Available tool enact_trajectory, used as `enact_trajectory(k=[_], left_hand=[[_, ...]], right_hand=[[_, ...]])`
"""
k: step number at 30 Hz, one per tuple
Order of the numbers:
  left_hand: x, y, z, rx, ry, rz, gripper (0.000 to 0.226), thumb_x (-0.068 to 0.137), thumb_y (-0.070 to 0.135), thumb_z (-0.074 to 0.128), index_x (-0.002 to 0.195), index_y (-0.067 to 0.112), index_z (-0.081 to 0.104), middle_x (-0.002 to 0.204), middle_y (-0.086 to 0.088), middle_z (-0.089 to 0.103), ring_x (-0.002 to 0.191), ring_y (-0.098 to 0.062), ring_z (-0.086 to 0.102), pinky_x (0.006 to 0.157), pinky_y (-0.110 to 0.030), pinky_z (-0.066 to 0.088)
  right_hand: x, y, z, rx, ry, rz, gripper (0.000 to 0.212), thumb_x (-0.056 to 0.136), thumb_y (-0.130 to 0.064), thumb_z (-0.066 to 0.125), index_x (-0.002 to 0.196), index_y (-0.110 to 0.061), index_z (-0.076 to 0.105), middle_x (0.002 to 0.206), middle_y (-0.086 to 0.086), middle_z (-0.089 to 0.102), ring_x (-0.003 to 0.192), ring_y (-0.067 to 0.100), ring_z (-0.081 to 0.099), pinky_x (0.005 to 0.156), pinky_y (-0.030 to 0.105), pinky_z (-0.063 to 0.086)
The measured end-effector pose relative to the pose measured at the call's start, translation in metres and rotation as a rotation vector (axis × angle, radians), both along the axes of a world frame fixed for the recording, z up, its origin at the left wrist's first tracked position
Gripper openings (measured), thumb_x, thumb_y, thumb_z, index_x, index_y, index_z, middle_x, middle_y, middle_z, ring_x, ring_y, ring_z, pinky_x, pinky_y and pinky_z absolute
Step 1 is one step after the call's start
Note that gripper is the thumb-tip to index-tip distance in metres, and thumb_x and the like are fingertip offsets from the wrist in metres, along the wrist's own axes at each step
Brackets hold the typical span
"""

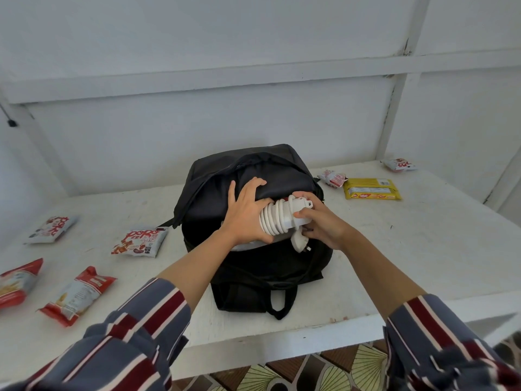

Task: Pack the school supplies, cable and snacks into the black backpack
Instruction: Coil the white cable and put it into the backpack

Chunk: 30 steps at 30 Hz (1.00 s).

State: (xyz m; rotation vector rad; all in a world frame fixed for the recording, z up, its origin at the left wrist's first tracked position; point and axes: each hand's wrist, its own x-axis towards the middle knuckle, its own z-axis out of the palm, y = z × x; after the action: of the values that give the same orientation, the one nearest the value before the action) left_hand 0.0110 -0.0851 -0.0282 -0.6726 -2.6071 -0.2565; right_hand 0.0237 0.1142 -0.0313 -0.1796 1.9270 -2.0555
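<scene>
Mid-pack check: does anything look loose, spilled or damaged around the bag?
Only the plug: it dangles loose below the coiled cable that the right hand grips over the backpack. Snack packets lie scattered on the table, nothing spilled.

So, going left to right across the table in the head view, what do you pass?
Red snack bag at the left edge → white snack packet → black backpack → yellow biscuit pack.
</scene>
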Motion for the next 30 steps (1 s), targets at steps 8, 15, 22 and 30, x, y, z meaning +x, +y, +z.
enact_trajectory(k=[8, 15, 22, 30], left_hand=[[-0.003, 0.001, -0.002, 0.028, 0.043, 0.011, 0.071, 0.047, 0.064, 0.059, 0.104, 0.022, 0.064, 0.141, -0.004, 0.030, 0.138, -0.020, 0.019, 0.110, -0.047, -0.015], [-0.006, -0.002, 0.000, -0.065, -0.066, -0.019, 0.073, 0.057, 0.056, 0.075, 0.122, 0.027, 0.054, 0.148, -0.005, 0.015, 0.142, -0.021, 0.001, 0.109, -0.049, -0.017], [-0.001, 0.009, -0.004, 0.073, -0.078, 0.035, 0.083, 0.058, 0.072, 0.068, 0.125, 0.024, 0.056, 0.151, 0.000, 0.012, 0.143, -0.016, -0.004, 0.106, -0.042, -0.025], [-0.008, 0.016, -0.012, 0.085, 0.006, 0.063, 0.074, 0.062, 0.073, 0.063, 0.114, 0.020, 0.064, 0.149, 0.000, 0.021, 0.143, -0.016, 0.005, 0.109, -0.044, -0.021]], right_hand=[[-0.001, -0.006, 0.003, 0.146, 0.150, -0.118, 0.048, 0.077, -0.007, 0.073, 0.115, -0.025, 0.050, 0.108, -0.001, 0.052, 0.094, 0.012, 0.055, 0.066, 0.021, 0.055], [0.000, -0.015, -0.001, 0.015, 0.078, -0.221, 0.050, 0.069, -0.001, 0.078, 0.110, -0.017, 0.053, 0.108, 0.005, 0.052, 0.095, 0.017, 0.058, 0.063, 0.026, 0.058], [-0.002, -0.013, -0.002, 0.014, 0.074, -0.224, 0.051, 0.068, 0.000, 0.079, 0.110, -0.016, 0.055, 0.111, 0.009, 0.055, 0.096, 0.019, 0.061, 0.066, 0.030, 0.059], [-0.001, -0.009, 0.000, 0.101, 0.030, -0.131, 0.055, 0.076, -0.008, 0.074, 0.121, -0.021, 0.046, 0.110, 0.003, 0.053, 0.090, 0.017, 0.061, 0.066, 0.022, 0.057]])
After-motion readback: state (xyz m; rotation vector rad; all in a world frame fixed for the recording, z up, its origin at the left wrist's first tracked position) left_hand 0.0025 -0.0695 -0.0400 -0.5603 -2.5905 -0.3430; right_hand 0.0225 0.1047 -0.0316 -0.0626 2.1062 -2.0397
